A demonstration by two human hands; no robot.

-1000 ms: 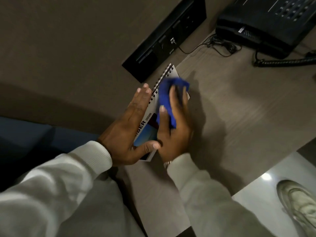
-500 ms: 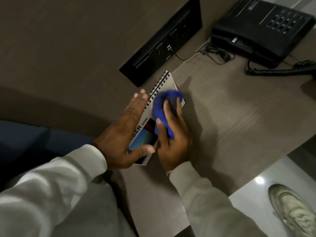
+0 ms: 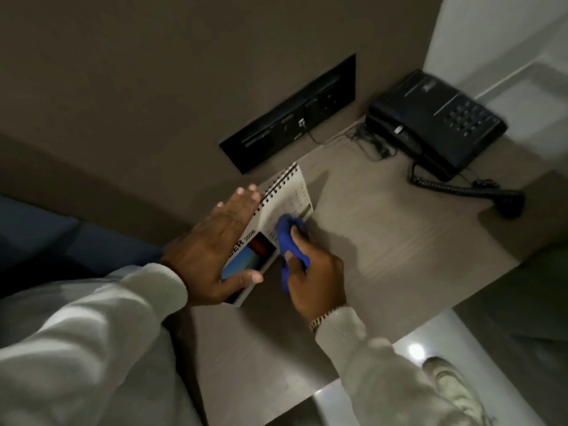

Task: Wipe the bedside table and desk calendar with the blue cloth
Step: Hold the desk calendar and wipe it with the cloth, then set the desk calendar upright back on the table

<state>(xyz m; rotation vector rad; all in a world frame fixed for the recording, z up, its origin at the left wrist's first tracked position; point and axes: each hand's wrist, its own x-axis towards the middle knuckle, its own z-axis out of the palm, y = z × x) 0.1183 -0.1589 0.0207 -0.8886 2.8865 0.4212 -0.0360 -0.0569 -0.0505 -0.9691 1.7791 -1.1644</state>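
A spiral-bound desk calendar [image 3: 289, 195] stands on the grey-brown bedside table [image 3: 384, 241], close to the wall. My left hand [image 3: 215, 250] grips it from the left, fingers flat behind the spiral edge and thumb on the front picture. My right hand [image 3: 310, 272] holds the bunched blue cloth [image 3: 287, 241] against the lower right part of the calendar's white date page. Part of the cloth hangs down below my fingers.
A black telephone [image 3: 436, 124] with a coiled cord [image 3: 455, 189] sits at the back right of the table. A black socket panel [image 3: 292, 118] is set in the wall behind the calendar. A shoe [image 3: 451, 385] rests on the glossy floor at lower right.
My right hand has drawn the cloth down from the top of the calendar page towards its lower right edge. The view has also tilted, showing more of the telephone.
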